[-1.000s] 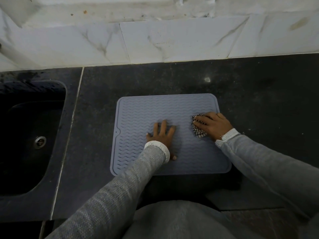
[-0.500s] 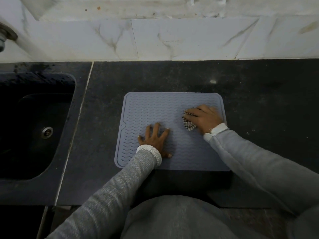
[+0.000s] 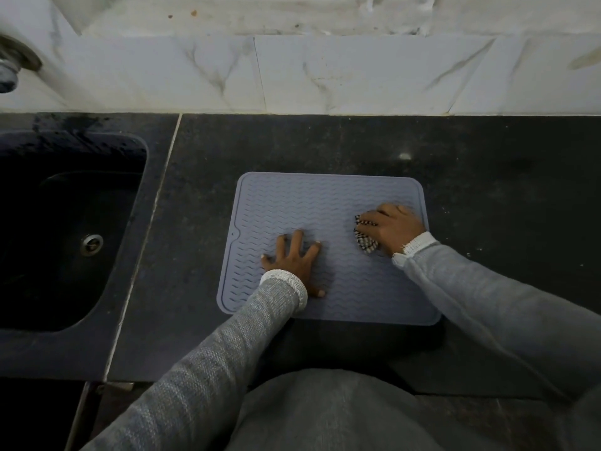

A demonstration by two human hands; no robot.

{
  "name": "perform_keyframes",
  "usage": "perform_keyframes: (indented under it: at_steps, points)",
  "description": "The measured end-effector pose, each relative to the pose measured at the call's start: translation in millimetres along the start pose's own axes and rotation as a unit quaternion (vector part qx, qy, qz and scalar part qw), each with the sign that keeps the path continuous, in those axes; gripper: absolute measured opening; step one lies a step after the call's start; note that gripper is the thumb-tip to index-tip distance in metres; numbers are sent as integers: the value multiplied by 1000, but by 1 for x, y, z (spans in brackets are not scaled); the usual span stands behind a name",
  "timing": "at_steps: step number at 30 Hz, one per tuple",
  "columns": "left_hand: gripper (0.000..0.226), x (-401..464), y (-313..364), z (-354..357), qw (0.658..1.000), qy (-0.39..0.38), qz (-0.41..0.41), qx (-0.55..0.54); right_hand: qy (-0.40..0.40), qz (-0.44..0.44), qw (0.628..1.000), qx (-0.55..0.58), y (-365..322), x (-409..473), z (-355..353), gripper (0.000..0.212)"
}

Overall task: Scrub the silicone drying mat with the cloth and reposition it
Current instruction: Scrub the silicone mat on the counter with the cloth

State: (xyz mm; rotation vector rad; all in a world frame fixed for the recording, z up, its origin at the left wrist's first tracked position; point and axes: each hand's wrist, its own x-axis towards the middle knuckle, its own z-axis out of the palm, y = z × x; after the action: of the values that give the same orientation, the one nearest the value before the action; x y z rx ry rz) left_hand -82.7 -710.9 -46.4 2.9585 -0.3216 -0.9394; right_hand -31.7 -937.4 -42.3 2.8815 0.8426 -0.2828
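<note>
A grey silicone drying mat (image 3: 309,203) with wavy ridges lies flat on the black countertop (image 3: 487,177). My left hand (image 3: 294,258) presses down on the mat's middle with fingers spread and straight. My right hand (image 3: 395,227) grips a crumpled black-and-white checked cloth (image 3: 366,242) near the mat's right edge, holding it against the surface. Most of the cloth is hidden under that hand.
A dark sink (image 3: 65,229) with a metal drain (image 3: 92,244) is set into the counter at the left. A tap (image 3: 13,66) juts out at the upper left. A white marble backsplash (image 3: 325,73) runs along the back.
My right hand with the cloth slid left across the mat, then back toward the right edge. My left hand stays pressed on the mat. The view shifted slightly.
</note>
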Motion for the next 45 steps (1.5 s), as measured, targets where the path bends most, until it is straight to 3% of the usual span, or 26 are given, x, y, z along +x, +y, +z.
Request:
perform_keyframes:
  at_steps: [3,8,12,15,18,24,27,33,40,45]
  points:
    - [103,0,1,-2,1000,-5,-4,-1,38,-4,999,26,-17,18,-8,45]
    - [103,0,3,-4,1000,-12,-12,3,22,-7,999,27,-51,46,-11,47]
    - [102,-1,1,-3,1000,-11,-3,-2,-26,30,999,12,-12,12,-4,50]
    - [103,0,0,-3,1000,-16,-2,0,-14,3,1000,-25,10,-18,-4,59]
    - [104,1,1,-1,1000,-13,-5,0,-28,28,999,-24,14,-13,-9,52]
    - [103,2,2,1,1000,-5,-12,0,86,9,994,61,-35,39,-21,45]
    - [104,3,2,1,1000,-15,-16,3,27,-21,999,17,-54,52,-15,48]
    - [103,3,-1,2,1000,-7,-1,-8,-24,-11,999,-29,-9,18,-4,53]
    - [103,5,1,2,1000,-10,-9,-10,53,-8,997,63,-33,34,-13,46]
    - [102,3,1,3,1000,-10,-13,-4,15,-28,998,55,-54,45,-9,49]
